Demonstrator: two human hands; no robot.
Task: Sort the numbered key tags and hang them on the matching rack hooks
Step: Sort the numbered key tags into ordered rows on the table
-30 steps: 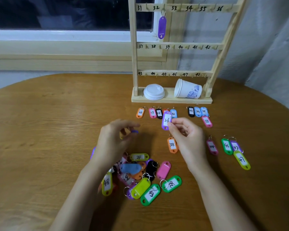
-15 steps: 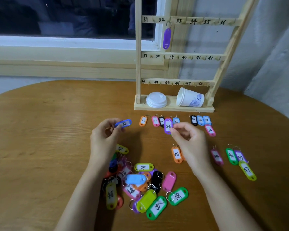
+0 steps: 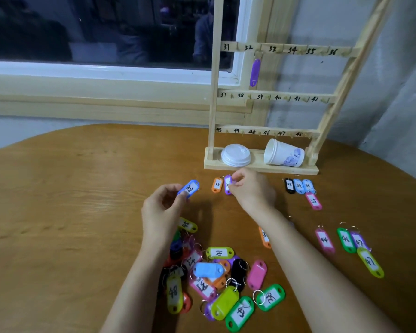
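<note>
My left hand (image 3: 162,207) pinches a blue tag numbered 38 (image 3: 189,188) and holds it above the table. My right hand (image 3: 251,191) grips a purple tag (image 3: 227,184) low at the table, right beside an orange tag (image 3: 217,185) in the row before the rack. The wooden rack (image 3: 262,95) stands at the back with numbered hooks 31 to 48; one purple tag (image 3: 255,72) hangs near hook 32. A mixed pile of tags (image 3: 216,275) lies under my forearms.
A stack of white lids (image 3: 235,155) and a tipped paper cup (image 3: 283,153) rest on the rack's base. Sorted tags lie at the right: black and blue ones (image 3: 298,186), a pink 35 (image 3: 314,201), pink, green, purple and yellow ones (image 3: 346,243). An orange tag (image 3: 264,236) shows beside my right forearm.
My right hand carried the purple tag forward and down into the row next to the orange tag. My left hand lifted the blue 38 tag and turned its number into view.
</note>
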